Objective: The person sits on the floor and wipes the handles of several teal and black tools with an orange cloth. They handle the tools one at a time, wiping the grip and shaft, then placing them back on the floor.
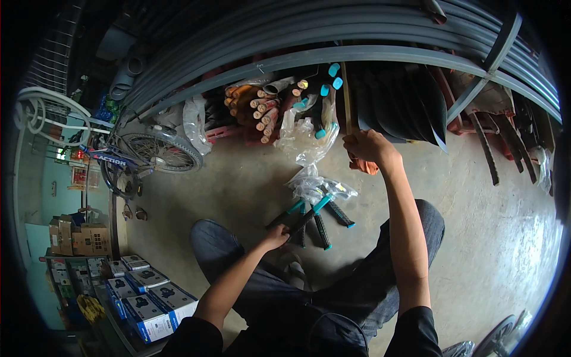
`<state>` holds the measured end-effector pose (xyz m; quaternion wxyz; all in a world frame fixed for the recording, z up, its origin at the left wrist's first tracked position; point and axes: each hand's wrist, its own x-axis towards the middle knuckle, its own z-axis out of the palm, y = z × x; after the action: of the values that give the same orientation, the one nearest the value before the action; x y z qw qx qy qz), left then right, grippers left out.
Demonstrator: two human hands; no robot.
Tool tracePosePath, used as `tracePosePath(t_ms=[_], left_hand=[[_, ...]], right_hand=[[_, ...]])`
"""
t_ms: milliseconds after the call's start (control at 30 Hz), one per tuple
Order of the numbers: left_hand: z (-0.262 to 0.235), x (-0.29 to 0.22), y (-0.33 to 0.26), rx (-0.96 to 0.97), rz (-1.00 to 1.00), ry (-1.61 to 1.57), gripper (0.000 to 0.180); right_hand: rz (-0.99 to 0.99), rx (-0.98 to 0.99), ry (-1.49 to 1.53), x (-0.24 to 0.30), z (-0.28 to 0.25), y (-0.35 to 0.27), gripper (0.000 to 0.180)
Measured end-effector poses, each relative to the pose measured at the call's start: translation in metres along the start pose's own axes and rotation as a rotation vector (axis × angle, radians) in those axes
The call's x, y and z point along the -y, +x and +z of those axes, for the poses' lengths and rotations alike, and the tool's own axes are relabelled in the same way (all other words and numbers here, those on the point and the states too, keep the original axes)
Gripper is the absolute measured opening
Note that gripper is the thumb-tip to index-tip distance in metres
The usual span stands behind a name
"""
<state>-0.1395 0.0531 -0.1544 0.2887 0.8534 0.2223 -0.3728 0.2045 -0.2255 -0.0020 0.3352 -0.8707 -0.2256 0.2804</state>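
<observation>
Along concrete floor (476, 202), under grey pipe rack (386, 53): row of black blades (404, 101). Out on floor, teal-and-black tools (322, 231), ends wrapped in clear plastic (310, 187). Left hand (276, 237) closed around one tool. Right hand (370, 147) near blades, curled; cannot tell whether crumpled orange cloth (363, 167) beneath is gripped.

Floor (476, 208): smooth grey concrete.
Rack (357, 53): grey metal, spanning the top.
Wall (35, 205): pale green, far left.
Shelf (116, 324): dark, lower left, bearing boxes (148, 318).
Light: pale glare on floor, right; shadow, upper left.
</observation>
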Motion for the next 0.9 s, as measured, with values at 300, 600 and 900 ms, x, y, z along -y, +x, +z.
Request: tracePosePath(t_ms=[300,600,900], left_hand=[[-0.112,-0.207,0.042,-0.282,0.270,-0.666,0.032],[-0.155,-0.278,0.175,0.228,-0.186,-1.674,0.040],[-0.162,-0.276,0.096,0.089,0.122,-1.641,0.020]], right_hand=[[-0.034,-0.030,-0.092,-0.010,-0.002,-0.038,0.032],[-0.053,-0.053,-0.167,0.002,0.016,-0.051,0.038],[0.044,0.020,-0.115,0.006,-0.005,-0.078,0.030]])
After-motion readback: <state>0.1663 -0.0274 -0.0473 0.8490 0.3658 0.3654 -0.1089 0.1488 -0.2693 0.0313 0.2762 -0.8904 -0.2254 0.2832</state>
